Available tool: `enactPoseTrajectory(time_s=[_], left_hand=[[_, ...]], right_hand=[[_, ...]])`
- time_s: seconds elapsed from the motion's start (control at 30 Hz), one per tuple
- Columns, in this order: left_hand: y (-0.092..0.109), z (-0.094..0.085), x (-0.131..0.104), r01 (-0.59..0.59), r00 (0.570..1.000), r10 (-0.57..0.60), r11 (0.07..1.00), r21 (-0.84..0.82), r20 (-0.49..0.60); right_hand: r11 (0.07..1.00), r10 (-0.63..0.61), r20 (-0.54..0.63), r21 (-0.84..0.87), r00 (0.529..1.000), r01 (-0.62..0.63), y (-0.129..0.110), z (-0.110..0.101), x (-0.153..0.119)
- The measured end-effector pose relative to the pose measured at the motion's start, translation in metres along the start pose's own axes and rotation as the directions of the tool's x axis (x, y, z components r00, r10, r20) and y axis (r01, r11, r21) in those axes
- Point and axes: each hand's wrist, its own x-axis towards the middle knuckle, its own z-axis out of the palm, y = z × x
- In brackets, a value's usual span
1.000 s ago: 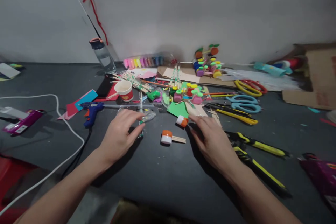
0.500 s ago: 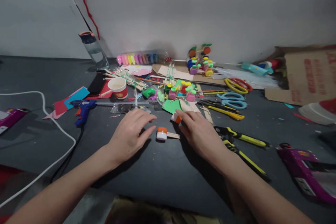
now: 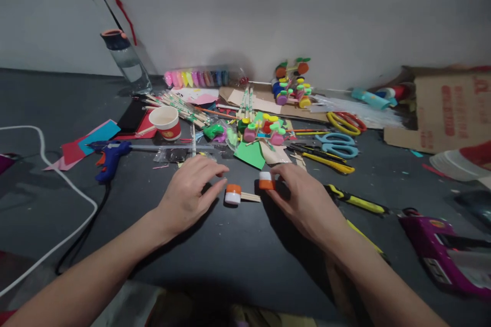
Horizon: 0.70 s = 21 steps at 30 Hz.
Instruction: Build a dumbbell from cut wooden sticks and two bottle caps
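My right hand (image 3: 303, 194) pinches a small orange-and-white cylindrical piece (image 3: 266, 180) at its right side, between thumb and fingers, white part uppermost. To the left on the dark tabletop lies a second orange-and-white piece (image 3: 232, 194), its orange half on top. Thin wooden sticks (image 3: 250, 197) extend from this one toward my right hand. My left hand (image 3: 194, 186) rests just left of that second piece, thumb and fingers apart, holding nothing. What the pieces are exactly I cannot make out.
A blue glue gun (image 3: 113, 158), a paper cup (image 3: 166, 122) and a water bottle (image 3: 128, 64) stand or lie to the left. Colourful clay models (image 3: 264, 130) and green paper (image 3: 249, 155) are ahead. Blue scissors (image 3: 337, 145), yellow-handled pliers (image 3: 360, 200) and a purple tool (image 3: 441, 250) are rightward.
The piece at my right hand has turned, so its white part now faces up and orange down, and it sits nearer the thumb. My left hand has hardly moved. The view has shifted slightly.
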Motion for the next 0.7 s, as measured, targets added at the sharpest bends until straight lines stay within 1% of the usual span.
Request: enactPoseTrajectory(time_s=[0.1,0.2,0.3,0.43,0.7], left_hand=[[-0.003,0.003,-0.002,0.009,1.000,-0.009,1.000,-0.025,-0.024],[-0.005,0.005,-0.003,0.024,0.999,-0.026,0.999,-0.048,-0.036],[-0.008,0.005,-0.004,0.043,0.998,-0.045,0.997,-0.061,-0.041],[-0.011,0.005,-0.006,0.071,0.996,-0.075,0.995,-0.067,-0.050],[-0.014,0.006,-0.007,0.102,0.994,-0.104,0.993,-0.058,-0.026]], right_hand=[[0.999,0.005,0.031,0.034,1.000,-0.006,0.005,-0.006,-0.013],[0.998,-0.013,0.076,0.056,0.997,0.009,0.006,-0.007,-0.019],[0.997,-0.029,0.098,0.079,0.995,0.021,0.006,-0.004,-0.020],[0.994,-0.036,0.094,0.104,0.995,0.026,0.008,-0.001,-0.020],[0.988,-0.081,0.116,0.143,0.990,0.064,0.014,-0.003,-0.023]])
